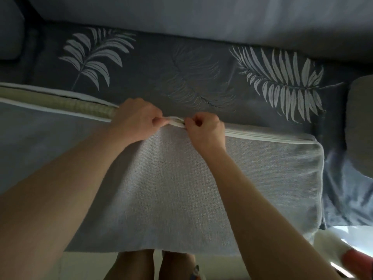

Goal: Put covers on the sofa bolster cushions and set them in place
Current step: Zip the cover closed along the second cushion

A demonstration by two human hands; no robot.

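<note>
A long bolster cushion lies across the sofa seat in front of me, wearing a pale grey woven cover [201,182] with white piping. Along its far top edge runs the zipper seam [272,136], shut on the right part. To the left the cover gapes and shows the olive-green inner cushion [60,103]. My left hand [135,120] pinches the cover's edge just left of the zipper's end. My right hand [203,130] is shut on the zipper pull, which is hidden between its fingers. The two hands almost touch.
The sofa seat [161,67] behind the cushion has a dark blue cover with white leaf prints. A light grey backrest [222,17] runs along the top. Grey cushions sit at the far left [10,31] and the right edge [361,122]. My legs show below.
</note>
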